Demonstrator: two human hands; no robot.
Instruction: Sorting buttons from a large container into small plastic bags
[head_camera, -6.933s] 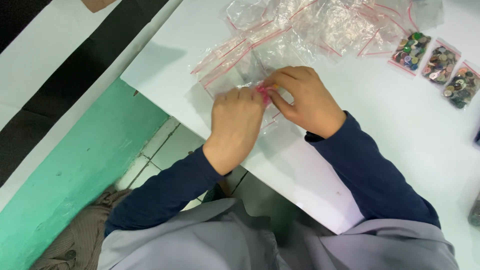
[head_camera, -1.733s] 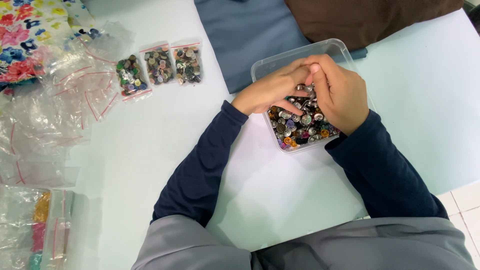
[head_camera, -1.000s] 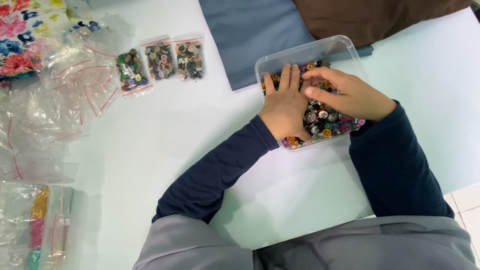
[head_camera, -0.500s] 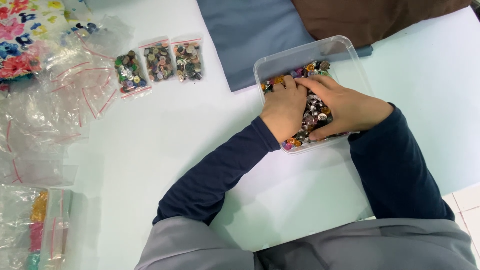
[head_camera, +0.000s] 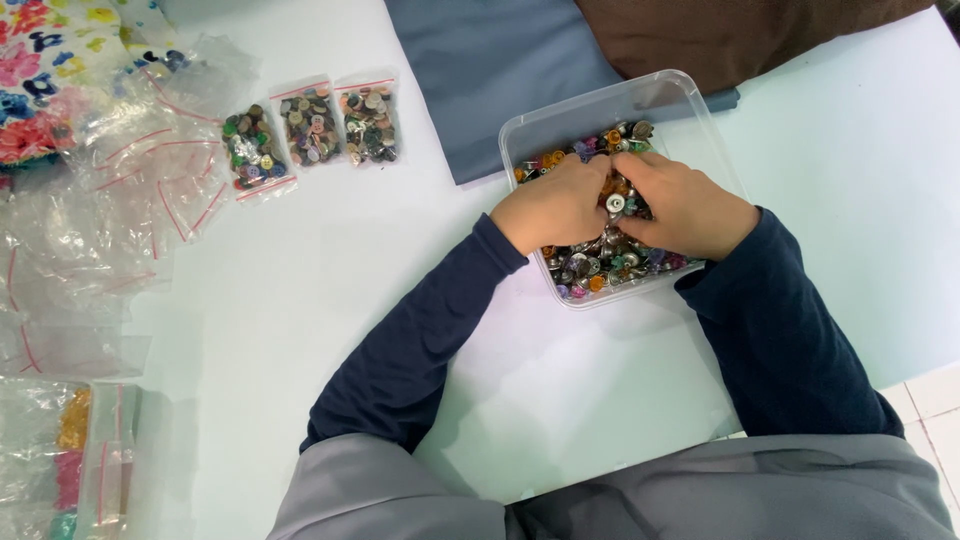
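A clear plastic box (head_camera: 600, 100) full of small mixed-colour buttons (head_camera: 610, 265) stands on the white table. Both my hands are inside it. My left hand (head_camera: 555, 205) and my right hand (head_camera: 690, 212) meet over the middle of the box, with fingers curled down into the pile and a heap of buttons gathered between them. The fingertips are buried, so what lies under them is hidden. Dark blue sleeves cover both forearms.
Three small zip bags filled with buttons (head_camera: 312, 125) lie in a row at the left. Beside them is a heap of empty clear zip bags (head_camera: 120, 200). More bags with coloured bits (head_camera: 70, 450) sit bottom left. Blue cloth (head_camera: 500, 60), brown cloth (head_camera: 740, 35) and floral cloth (head_camera: 40, 70) lie at the back.
Earlier my hands worked a small bag at another table spot. Since then they went into the button box and have drawn together, scooping buttons between them.
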